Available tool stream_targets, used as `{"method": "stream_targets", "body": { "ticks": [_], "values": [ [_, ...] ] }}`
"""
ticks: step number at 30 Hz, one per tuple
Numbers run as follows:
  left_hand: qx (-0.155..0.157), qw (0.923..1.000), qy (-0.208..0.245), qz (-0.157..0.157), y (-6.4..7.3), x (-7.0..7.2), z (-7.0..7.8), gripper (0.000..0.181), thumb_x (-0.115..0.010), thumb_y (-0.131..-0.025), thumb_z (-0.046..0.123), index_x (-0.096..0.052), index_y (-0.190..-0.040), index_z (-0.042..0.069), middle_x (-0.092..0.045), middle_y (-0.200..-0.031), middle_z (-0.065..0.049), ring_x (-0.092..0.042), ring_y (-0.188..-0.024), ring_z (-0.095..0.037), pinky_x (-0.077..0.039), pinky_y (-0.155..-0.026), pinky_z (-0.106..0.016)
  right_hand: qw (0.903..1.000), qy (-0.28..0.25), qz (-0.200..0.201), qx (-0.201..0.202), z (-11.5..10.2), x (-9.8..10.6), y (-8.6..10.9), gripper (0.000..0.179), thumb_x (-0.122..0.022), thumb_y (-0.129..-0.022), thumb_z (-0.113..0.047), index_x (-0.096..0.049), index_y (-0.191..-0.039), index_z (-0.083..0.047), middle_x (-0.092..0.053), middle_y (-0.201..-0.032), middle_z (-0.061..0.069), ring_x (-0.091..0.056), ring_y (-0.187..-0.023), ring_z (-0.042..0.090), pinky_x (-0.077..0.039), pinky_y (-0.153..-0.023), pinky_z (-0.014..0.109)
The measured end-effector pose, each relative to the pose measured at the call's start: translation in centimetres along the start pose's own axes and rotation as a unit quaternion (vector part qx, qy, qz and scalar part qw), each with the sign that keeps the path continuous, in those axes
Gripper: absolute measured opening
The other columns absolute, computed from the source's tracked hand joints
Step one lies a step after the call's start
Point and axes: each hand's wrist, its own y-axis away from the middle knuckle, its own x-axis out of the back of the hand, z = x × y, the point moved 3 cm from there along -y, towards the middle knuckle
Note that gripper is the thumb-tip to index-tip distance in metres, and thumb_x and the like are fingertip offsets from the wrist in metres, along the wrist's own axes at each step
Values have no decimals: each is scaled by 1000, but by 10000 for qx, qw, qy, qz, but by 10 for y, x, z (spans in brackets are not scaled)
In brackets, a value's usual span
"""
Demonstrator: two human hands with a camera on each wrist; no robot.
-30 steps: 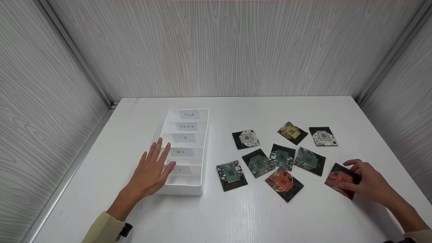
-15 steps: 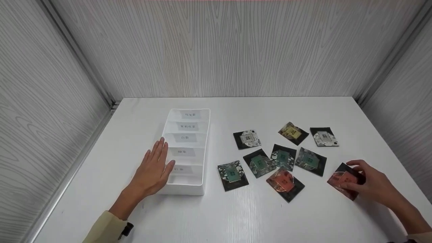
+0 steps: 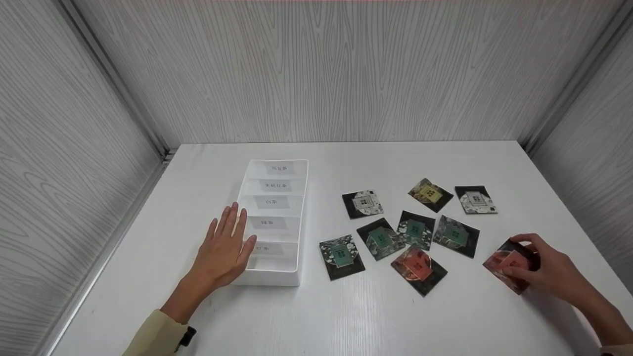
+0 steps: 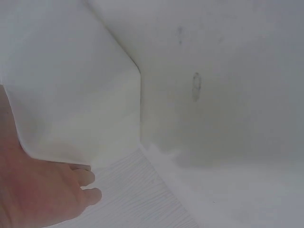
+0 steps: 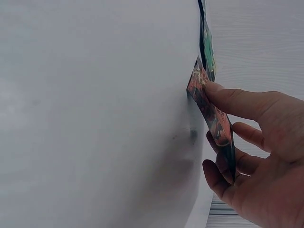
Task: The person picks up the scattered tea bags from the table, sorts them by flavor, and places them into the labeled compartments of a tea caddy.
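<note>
My right hand (image 3: pixel 554 272) pinches a red-and-black tea sachet (image 5: pixel 211 111) between the thumb on its printed face and the fingers behind. In the right wrist view the sachet stands tilted, one corner close to the table. At the left side of a long white divided box (image 3: pixel 269 278), my left hand (image 3: pixel 221 252) lies with straight fingers along the rim. In the left wrist view that hand (image 4: pixel 42 190) overlaps the edge of the white box wall (image 4: pixel 80 109). Another red sachet (image 3: pixel 419 269) lies flat, left of the held one.
Green sachets (image 3: pixel 341 257), some overlapping, lie mid-table. Behind them are a yellow sachet (image 3: pixel 430 195) and two white ones, one at left (image 3: pixel 363 203), another at right (image 3: pixel 475 200). Box compartments carry paper labels (image 3: pixel 271 201). Grey wood-grain panels (image 3: pixel 346 74) enclose the table.
The right hand, with the red sachet in its grip, has shifted slightly to the right and toward the near edge. Left-hand fingers have drawn a little closer together; the other sachets stay put.
</note>
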Motion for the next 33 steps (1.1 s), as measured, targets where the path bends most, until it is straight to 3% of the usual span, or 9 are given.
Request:
{"method": "stream_targets", "body": {
  "ticks": [9, 18, 23, 29, 33],
  "values": [
    [84, 9999, -90, 41, 0, 0, 0, 67, -34, -109, 37, -22, -160, -4, -13, -169, -23, -8, -156, -40, -9, -123, -60, 9998, -147, 96, 61, 1, 5, 0, 57, -87, -84, -18, -50, -127, -9, -61, -104, 17, -51, -78, 11, -45, -57, 25],
    [188, 9998, -58, 11, 1, 0, 0, 64, -33, -110, 36, -22, -161, -2, -13, -169, -21, -7, -156, -40, -8, -123, -61, 9962, -351, 313, 727, -3, 10, 2, 29, -84, -85, -8, -65, -105, -15, -63, -98, 6, -48, -78, 6, -40, -59, 21],
    [164, 9999, -13, 8, -1, -1, 1, 65, -33, -110, 35, -21, -161, -2, -12, -169, -21, -7, -156, -40, -8, -123, -61, 9952, -475, 521, 682, -6, 11, 2, 20, -80, -90, -8, -71, -107, -15, -69, -102, 7, -54, -82, 3, -44, -68, 10],
    [118, 9999, 30, 43, -1, -2, 0, 64, -31, -110, 35, -21, -161, -3, -12, -169, -21, -8, -156, -40, -9, -122, -62, 9924, -687, 845, 574, -13, 15, 2, 15, -76, -93, -8, -73, -107, -13, -68, -95, 3, -51, -73, 6, -42, -57, 17],
    [119, 9999, 19, 72, 1, -2, -1, 64, -31, -110, 35, -22, -161, -3, -11, -169, -21, -8, -156, -41, -9, -122, -62, 9905, -776, 1040, 445, -18, 17, -1, 16, -76, -94, -11, -73, -109, -11, -68, -103, -5, -55, -80, 4, -46, -62, 14]
  ]
}}
